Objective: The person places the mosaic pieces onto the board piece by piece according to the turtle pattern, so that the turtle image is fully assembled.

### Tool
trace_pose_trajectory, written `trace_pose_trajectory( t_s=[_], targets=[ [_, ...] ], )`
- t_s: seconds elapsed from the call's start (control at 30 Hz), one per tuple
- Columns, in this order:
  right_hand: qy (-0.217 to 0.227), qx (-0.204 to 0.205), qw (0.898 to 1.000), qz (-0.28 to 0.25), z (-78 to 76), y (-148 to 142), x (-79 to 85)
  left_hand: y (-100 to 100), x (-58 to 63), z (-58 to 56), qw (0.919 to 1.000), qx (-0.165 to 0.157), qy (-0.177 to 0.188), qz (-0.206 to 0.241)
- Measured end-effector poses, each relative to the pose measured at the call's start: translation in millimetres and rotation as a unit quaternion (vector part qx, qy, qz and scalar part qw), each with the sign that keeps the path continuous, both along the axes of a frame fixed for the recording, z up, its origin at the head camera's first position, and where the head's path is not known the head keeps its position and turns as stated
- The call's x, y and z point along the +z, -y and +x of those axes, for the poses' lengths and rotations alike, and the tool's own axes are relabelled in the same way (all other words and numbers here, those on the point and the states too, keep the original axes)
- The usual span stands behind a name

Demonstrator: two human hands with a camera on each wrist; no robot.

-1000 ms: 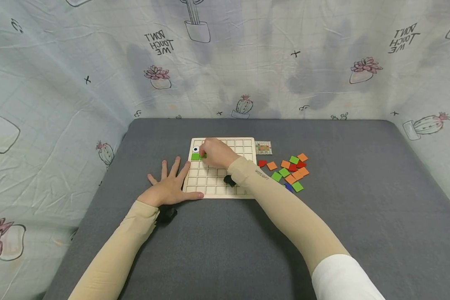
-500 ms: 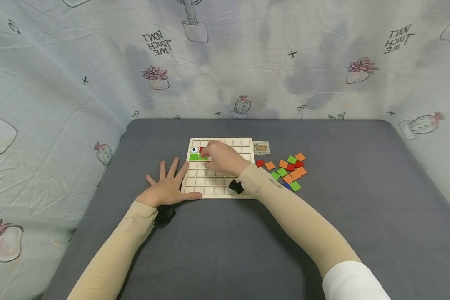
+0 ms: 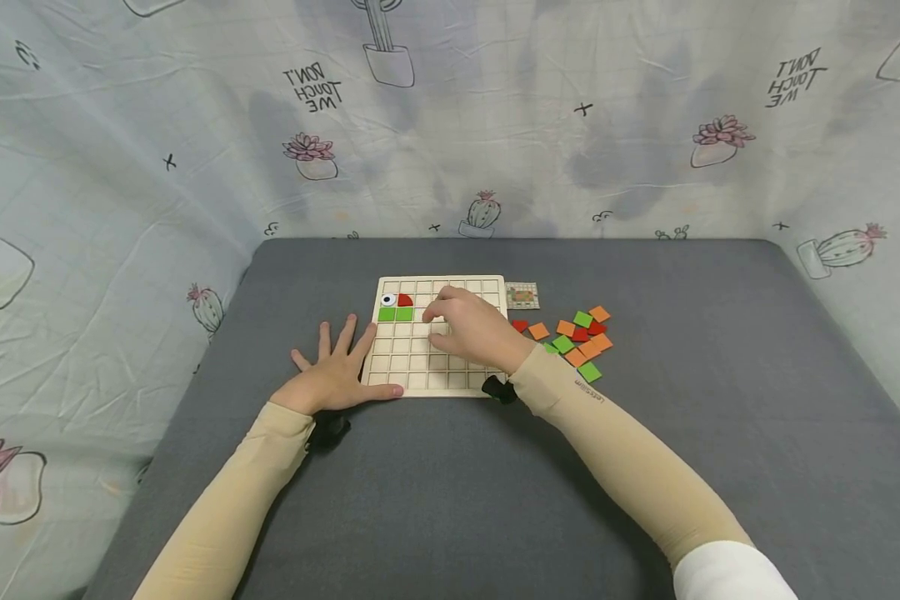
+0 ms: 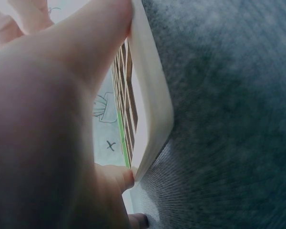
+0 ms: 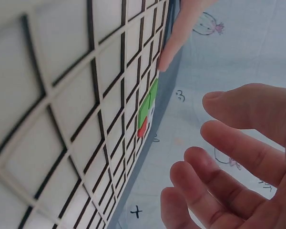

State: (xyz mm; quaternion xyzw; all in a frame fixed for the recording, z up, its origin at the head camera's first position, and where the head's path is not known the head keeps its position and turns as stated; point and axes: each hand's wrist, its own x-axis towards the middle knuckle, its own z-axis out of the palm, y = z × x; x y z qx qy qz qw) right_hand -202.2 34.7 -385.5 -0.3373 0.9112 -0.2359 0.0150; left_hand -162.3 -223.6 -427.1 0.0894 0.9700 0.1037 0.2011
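Observation:
A pale wooden grid board [image 3: 420, 367] lies on the grey table. In its upper left cells sit a white eye tile [image 3: 388, 300], a red rounded tile [image 3: 405, 300] and, below them, two green square tiles [image 3: 395, 314]. My left hand [image 3: 332, 375] lies with fingers spread at the board's left side, its thumb on the lower edge; the left wrist view shows the thumb [image 4: 105, 28] against the rim. Above the board's middle hovers my right hand [image 3: 476, 329], fingers loosely bent. Nothing is between its fingers in the right wrist view, where the fingertips [image 5: 200, 160] stand apart from the board.
Right of the board lie several loose tiles, among them orange ones [image 3: 598, 314], green ones [image 3: 589, 372] and red ones [image 3: 580, 334]. A small picture card [image 3: 522, 295] touches or nearly touches the board's upper right edge. A patterned curtain [image 3: 540, 125] hangs behind the table.
My right hand has drawn back to the right from the upper left cells, its fingers parting. The red tile there has come into sight. My left hand has stayed in place.

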Motion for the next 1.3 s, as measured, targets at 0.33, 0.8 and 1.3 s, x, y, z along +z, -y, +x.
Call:
trace_pose_trajectory(
  t_s=[0.33,0.8,1.3],
  targets=[
    [-0.009,-0.005,1.0,-0.016,20.6,-23.4,-3.8,3.4,-3.2,-0.4,1.0,0.003,-0.002,0.005],
    [-0.027,-0.004,0.999,-0.034,36.7,-51.2,-10.1,2.2,-1.9,0.4,0.9999,0.0,-0.005,0.013],
    [-0.033,-0.046,0.998,-0.025,42.6,-87.3,-11.6,2.3,0.4,0.5,0.9998,-0.001,0.0,0.019]
  ],
)
